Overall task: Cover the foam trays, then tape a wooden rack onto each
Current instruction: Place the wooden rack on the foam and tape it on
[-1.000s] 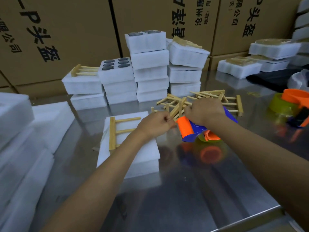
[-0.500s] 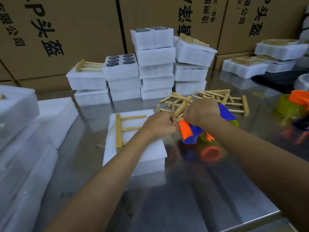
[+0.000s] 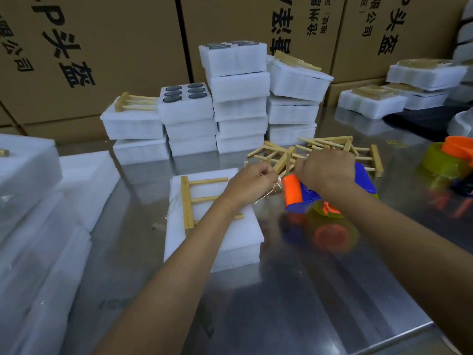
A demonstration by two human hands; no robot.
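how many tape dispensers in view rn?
2. One blue-and-orange tape dispenser gripped by the right hand mid-table; a second dispenser at the right edge, partly cropped. Others may be out of frame.

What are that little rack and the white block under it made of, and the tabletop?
Rack: pale bare wood, apparently unvarnished, with round dowel rungs. Block: white foam, soft matte surface. Tabletop: probably stainless steel; it mirrors things.

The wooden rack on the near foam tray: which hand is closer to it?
Left. The left hand hovers over the wooden rack at its right end; the right hand is further right, gripping the blue-and-orange tape dispenser.
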